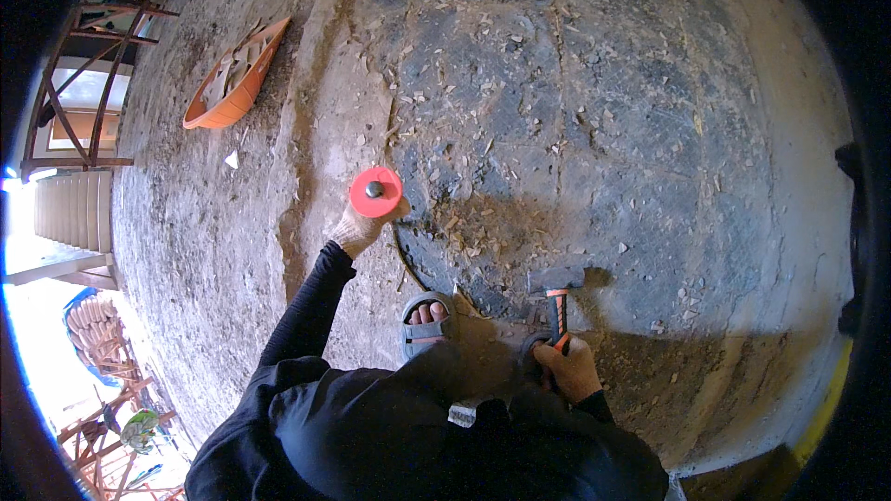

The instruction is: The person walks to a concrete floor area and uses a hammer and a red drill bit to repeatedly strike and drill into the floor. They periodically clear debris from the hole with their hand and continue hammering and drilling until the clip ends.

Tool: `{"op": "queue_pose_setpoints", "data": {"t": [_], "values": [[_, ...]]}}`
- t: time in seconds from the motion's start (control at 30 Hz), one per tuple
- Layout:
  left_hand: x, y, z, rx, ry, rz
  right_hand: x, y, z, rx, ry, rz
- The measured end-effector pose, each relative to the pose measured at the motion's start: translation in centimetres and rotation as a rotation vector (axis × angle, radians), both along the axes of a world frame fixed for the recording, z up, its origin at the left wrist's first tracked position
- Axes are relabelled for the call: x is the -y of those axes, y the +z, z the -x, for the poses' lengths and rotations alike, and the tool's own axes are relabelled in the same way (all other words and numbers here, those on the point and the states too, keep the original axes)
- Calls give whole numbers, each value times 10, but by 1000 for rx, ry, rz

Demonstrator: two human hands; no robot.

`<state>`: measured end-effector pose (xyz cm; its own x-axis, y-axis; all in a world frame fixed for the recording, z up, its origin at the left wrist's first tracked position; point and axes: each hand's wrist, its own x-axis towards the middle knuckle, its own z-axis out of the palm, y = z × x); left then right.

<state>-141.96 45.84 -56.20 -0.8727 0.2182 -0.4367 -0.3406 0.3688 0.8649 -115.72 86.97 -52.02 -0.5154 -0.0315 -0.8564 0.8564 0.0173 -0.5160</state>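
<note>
In my gloved left hand [357,228] is a chisel with a round red hand guard [382,201], seen end-on from above. Its metal striking head shows in the middle of the guard, while the shaft and tip are hidden beneath. Lower and to the right, my right hand [570,369] is closed round the orange and black handle of a club hammer [557,279]. The hammer's grey block head points away from me, apart from the chisel. Close by my left hand, broken chips [464,232] lie on the rough floor surface.
A sandalled foot [427,323] stands between my hands. An orange basin [232,83] holding broken pieces sits at the far left, near a white scrap [232,160]. Wooden trestle framing [97,83] stands at the left edge. A raised ridge [302,130] runs along the floor.
</note>
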Motion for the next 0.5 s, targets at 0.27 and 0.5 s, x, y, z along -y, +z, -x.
{"op": "queue_pose_setpoints", "data": {"t": [0.27, 0.5], "values": [[-26, 13, -9, -205, -147, 194, 0, 4, 4, 3, 30, -23], [-43, -2, -12, -315, -279, 383, -2, 2, 8, -100, -5, 50]]}}
